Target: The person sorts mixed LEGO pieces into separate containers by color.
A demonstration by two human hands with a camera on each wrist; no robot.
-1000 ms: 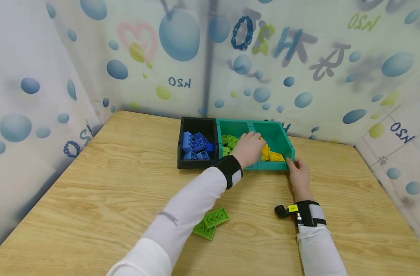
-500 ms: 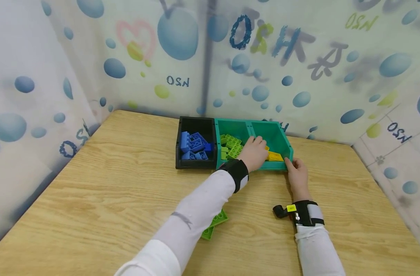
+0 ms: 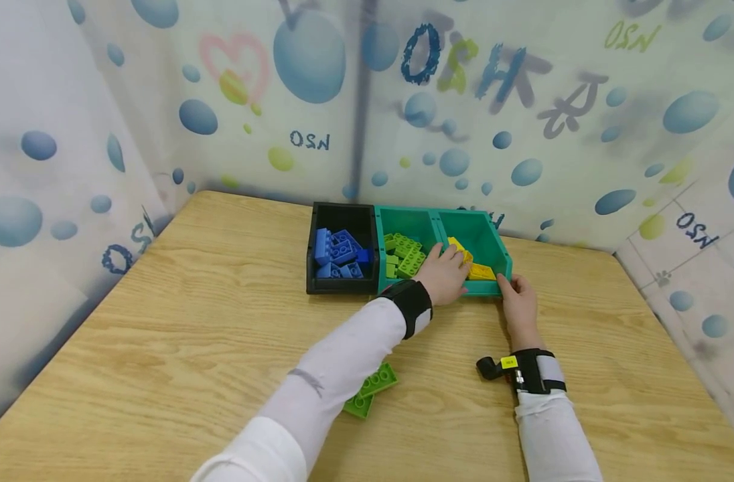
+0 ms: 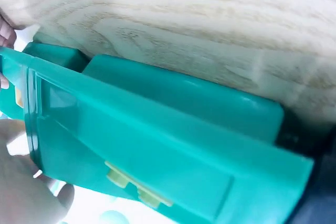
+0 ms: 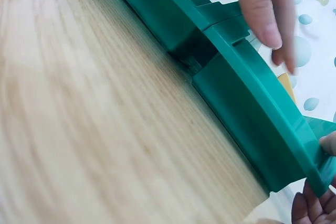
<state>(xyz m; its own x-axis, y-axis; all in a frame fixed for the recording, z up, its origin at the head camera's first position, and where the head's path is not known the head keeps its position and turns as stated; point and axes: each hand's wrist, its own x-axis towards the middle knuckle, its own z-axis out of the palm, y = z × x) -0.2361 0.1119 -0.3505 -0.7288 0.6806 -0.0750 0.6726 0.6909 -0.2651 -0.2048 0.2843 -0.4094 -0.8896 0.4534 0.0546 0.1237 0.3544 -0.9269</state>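
Observation:
My left hand hovers over the front of the teal bin, close to the divider between its two compartments. Its fingers are extended and nothing is held, as the right wrist view shows of the left hand. Beyond and beside those fingers lie yellow toy bricks in the right compartment. Green bricks fill part of the left one. At the bin's front right corner my right hand pinches the wall between thumb and fingers; these fingers curl beneath the corner in the right wrist view.
A black bin with several blue bricks adjoins the teal bin on the left. Two green bricks lie on the wooden table, partly hidden by my left sleeve. A patterned curtain hangs behind the table.
My left hand has shifted slightly toward the bin's front, and its fingers have spread away from the yellow bricks. More of the green bricks shows. The right hand keeps its hold on the corner.

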